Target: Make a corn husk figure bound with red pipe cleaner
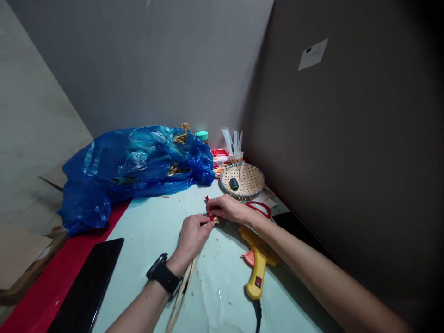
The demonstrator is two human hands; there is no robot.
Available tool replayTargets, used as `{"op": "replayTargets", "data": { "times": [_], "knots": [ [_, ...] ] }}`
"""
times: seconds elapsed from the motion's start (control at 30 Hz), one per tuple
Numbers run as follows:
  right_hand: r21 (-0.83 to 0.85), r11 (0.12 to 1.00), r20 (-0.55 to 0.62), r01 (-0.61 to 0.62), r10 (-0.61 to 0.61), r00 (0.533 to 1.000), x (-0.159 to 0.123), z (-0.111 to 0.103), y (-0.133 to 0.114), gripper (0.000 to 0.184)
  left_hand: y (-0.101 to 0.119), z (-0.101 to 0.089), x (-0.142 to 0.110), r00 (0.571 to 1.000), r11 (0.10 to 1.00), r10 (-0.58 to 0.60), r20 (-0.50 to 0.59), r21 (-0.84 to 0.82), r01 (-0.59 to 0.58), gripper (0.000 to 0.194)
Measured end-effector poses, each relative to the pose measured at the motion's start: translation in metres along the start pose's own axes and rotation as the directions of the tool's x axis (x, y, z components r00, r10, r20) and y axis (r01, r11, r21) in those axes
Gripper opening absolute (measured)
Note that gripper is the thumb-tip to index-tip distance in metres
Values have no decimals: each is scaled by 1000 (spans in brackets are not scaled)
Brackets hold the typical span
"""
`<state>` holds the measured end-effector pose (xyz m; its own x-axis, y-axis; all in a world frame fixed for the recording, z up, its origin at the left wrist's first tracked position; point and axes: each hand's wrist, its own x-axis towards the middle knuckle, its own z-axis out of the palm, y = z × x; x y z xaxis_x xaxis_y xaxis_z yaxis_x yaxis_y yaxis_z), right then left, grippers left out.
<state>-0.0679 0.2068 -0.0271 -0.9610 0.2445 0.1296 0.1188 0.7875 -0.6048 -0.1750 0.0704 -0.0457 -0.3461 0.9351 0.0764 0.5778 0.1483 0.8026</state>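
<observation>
My left hand (196, 236), with a black watch on its wrist, pinches a small pale piece of dried plant fibre (216, 220) just above the table. Close against it, my right hand (227, 208) has its fingers closed on a red cord (207, 198), whose end pokes up beyond the fingertips. Part of the cord crosses the fibre piece between both hands; its exact wrapping is hidden. Long pale fibre strips (180, 300) run under my left wrist towards the front. A yellow glue gun (256, 277) lies below my right forearm, its handle facing me.
A big blue plastic bag (138, 159) of dried fibre fills the back left. Behind my hands are a woven basket (253, 180) with a dark thread spool (234, 184), a cup of glue sticks (236, 157) and red-handled scissors (262, 206). A black flat panel (90, 286) lies left.
</observation>
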Motion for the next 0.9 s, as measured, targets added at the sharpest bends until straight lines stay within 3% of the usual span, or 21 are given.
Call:
{"op": "replayTargets", "data": {
  "times": [0.17, 0.3, 0.4, 0.53, 0.67, 0.9],
  "knots": [
    [-150, 982, 124, 119, -101, 987, 5, -12, -1, 21, 4, -3, 0, 999, 999, 4, -49, 42, -2, 25],
    [-100, 976, 238, 192, -164, 957, 4, -21, 5, 24, 2, -4, 2, 998, 999, -36, -42, -2, 36, 23],
    [-50, 977, 255, 209, -190, 948, 3, -20, 11, 23, -1, -6, 4, 1000, 1000, -19, 13, 21, 19, 23],
    [-68, 986, 175, 152, -139, 975, 0, -11, 10, 19, -3, -11, 7, 996, 973, 35, 82, 223, -52, 23],
    [-44, 994, 119, 99, -93, 989, -4, -5, 2, 16, -2, -16, 6, 997, 906, 19, 78, 421, -51, 22],
    [235, 972, 239, -25, -33, 970, -1, -3, 10, 10, -1, -21, 6, 984, 817, 85, 155, 555, -158, 23]
  ]
}}
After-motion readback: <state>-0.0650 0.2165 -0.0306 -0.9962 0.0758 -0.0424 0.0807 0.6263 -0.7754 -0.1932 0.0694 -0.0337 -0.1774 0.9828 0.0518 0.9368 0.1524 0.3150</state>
